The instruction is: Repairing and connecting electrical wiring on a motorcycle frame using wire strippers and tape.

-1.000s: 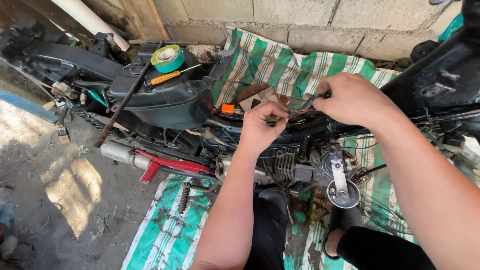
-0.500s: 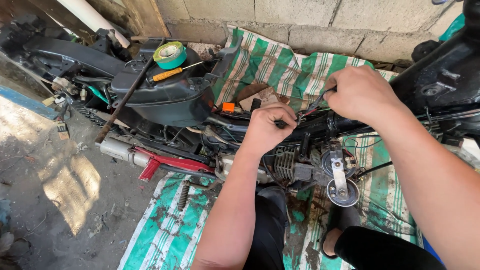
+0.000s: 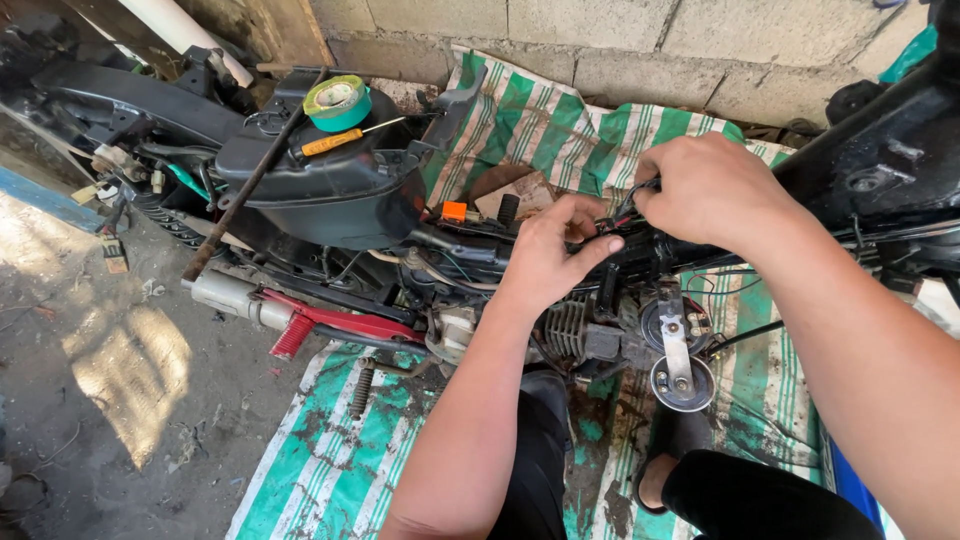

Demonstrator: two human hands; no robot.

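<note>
Near you: horn discs [image 3: 678, 352] and finned engine block [image 3: 566, 330] sit below your hands on the striped tarp [image 3: 330, 470]. Your left hand [image 3: 548, 252] and right hand [image 3: 706, 190] both pinch the black wire bundle [image 3: 622, 215] at the frame tube, fingers closed on it. Further back: orange-handled screwdriver [image 3: 332, 141] and green tape roll [image 3: 337, 102] on the black body panel [image 3: 330, 195], block wall [image 3: 600, 45] behind.

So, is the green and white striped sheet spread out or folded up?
Spread out: the green and white striped sheet lies open under the black motorcycle frame, from wall to ground.
</note>
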